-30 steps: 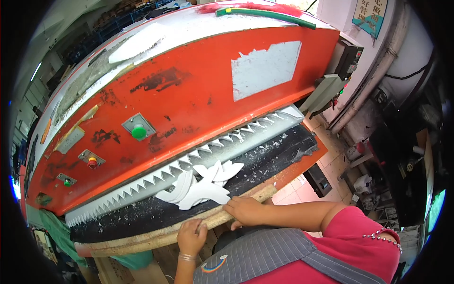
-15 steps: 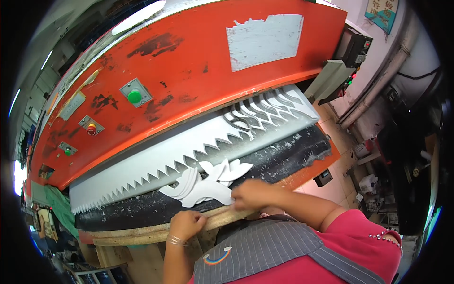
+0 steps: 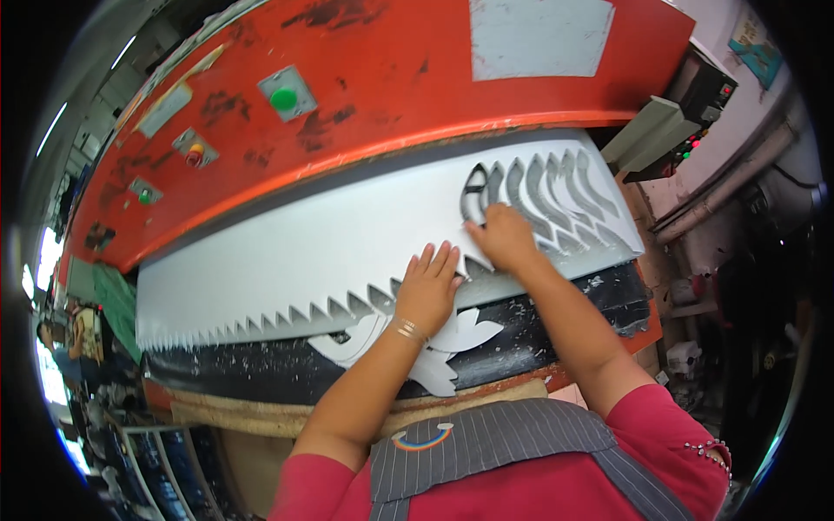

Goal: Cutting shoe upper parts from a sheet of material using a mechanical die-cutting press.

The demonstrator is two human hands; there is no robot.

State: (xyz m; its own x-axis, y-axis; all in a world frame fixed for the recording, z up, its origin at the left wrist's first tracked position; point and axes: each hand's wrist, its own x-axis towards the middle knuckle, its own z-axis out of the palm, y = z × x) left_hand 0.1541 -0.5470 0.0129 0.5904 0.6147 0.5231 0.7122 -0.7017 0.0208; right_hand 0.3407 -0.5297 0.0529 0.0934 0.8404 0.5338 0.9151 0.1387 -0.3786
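A long white sheet of foam-like material lies across the press bed, with toothed notches along its near edge and several curved cut-outs at its right end. My left hand rests flat on the sheet near the notched edge, fingers stretched out and holding nothing. Beside the leftmost cut-out stands a leaf-shaped cutting die with dark edges. The fingers of my right hand close around its near end, partly hiding it. Loose white cut pieces lie under and beside my left forearm.
Above the sheet spans the press's orange beam, carrying a green button and a red knob. A black pad borders the near side. To the right sits a control box. Another person is at far left.
Both hands have moved from the near edge and the cut pieces up onto the white sheet. My right hand now grips the die, which stands more upright in view. The view has shifted.
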